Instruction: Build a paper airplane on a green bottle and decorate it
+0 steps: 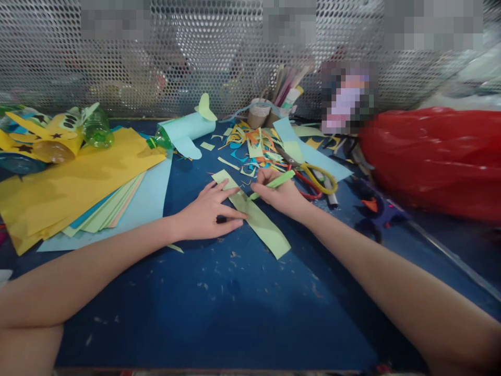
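Note:
A long strip of light green paper [261, 222] lies slantwise on the blue table [219, 303]. My left hand [207, 211] rests flat on the table with fingers spread, fingertips pressing the strip's left edge. A small dark object sits under its fingers. My right hand [279, 194] is closed around a light green pen [274, 184], whose tip touches the strip near its upper part.
A stack of yellow, green and blue paper sheets [78, 188] lies at left. Bottle crafts [182, 133] stand behind. Coloured paper scraps [254, 146], yellow-handled scissors [315, 177], a glue gun [373, 206] and a red plastic bag [434, 156] fill the right. A perforated metal screen [219, 57] closes the back.

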{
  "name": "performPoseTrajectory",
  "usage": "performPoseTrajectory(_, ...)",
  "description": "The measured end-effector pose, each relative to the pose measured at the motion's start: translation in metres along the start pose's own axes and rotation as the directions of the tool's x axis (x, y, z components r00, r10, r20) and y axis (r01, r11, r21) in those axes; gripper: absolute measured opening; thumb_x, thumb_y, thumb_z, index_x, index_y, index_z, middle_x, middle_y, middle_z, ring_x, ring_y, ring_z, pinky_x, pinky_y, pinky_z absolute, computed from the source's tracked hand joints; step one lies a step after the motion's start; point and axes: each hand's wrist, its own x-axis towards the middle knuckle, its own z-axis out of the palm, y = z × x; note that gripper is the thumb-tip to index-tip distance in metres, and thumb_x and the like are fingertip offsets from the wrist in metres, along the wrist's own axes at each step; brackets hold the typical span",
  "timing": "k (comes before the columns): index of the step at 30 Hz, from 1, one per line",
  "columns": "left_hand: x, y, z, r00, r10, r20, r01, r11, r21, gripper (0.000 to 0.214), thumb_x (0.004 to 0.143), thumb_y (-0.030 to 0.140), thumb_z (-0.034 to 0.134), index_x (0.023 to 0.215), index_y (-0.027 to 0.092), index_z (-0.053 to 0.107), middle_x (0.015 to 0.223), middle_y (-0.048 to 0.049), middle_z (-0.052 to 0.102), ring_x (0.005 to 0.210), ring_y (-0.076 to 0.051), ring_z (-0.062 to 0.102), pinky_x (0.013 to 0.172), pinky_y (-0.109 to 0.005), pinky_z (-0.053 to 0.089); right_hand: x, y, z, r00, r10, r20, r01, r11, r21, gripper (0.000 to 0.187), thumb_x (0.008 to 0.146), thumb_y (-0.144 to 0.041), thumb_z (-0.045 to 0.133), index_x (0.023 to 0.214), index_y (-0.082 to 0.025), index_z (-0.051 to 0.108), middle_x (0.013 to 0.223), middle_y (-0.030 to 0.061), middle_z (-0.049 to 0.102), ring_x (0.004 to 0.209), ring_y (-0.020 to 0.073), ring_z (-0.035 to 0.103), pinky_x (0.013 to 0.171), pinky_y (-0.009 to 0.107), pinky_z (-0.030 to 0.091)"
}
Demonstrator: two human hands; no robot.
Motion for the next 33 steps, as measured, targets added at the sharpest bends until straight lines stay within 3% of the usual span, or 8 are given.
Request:
performPoseTrajectory(5,0.0003,0.0004,-0.0007,1.000,-0.010,0.006,0.010,1.000,-0.006,0.030,0.093,0.045,0.049,0.113,0.036,0.070,0.152,-0.0050,0.039,0.145,-0.033,0.020,0.116,-0.058,0.014,-0.0003,-0.0021,0.0027,0.999,0.014,-0.032,-0.014,1.000,0.000,0.031,0.081,-0.024,0.062,0.062,-0.023,0.038,0.043,-0.0092,0.040,0.039,0.0063,0.033,0.042,0.023,0.025)
performPoseTrajectory(23,0.0010,0.0026,-0.0017,0.999,-0.035,0.013,0.036,0.998,-0.056,0.028,0.091,0.041,0.055,0.112,0.033,0.071,0.155,-0.0026,0.032,0.146,-0.033,0.019,0.115,-0.056,0.021,-0.0015,-0.0029,0.0067,0.999,0.015,0.052,-0.018,0.998,0.052,0.038,0.079,-0.047,0.070,0.066,-0.022,0.045,0.045,-0.0076,0.050,0.041,0.0079,0.040,0.047,0.025,0.033)
performPoseTrajectory(29,0.0005,0.0011,-0.0035,1.000,-0.017,-0.010,0.015,0.995,-0.103,0.025,0.090,0.038,0.057,0.108,0.032,0.073,0.151,-0.0030,0.039,0.144,-0.031,0.025,0.116,-0.055,0.020,0.0008,-0.0036,0.0009,0.969,0.162,-0.189,-0.096,0.944,0.315,0.038,0.085,-0.057,0.057,0.070,-0.023,0.049,0.040,-0.0070,0.043,0.037,0.0091,0.037,0.040,0.025,0.023)
performPoseTrajectory(33,-0.0023,-0.0022,-0.0076,0.992,0.103,-0.068,-0.117,0.960,-0.253,0.021,0.088,0.031,0.058,0.095,0.026,0.076,0.147,-0.0047,0.045,0.141,-0.026,0.034,0.116,-0.047,0.026,0.0016,-0.0052,-0.0008,0.962,0.162,-0.219,-0.068,0.921,0.383,0.037,0.077,-0.053,0.066,0.066,-0.022,0.048,0.046,-0.0063,0.041,0.042,0.0089,0.038,0.043,0.024,0.025)
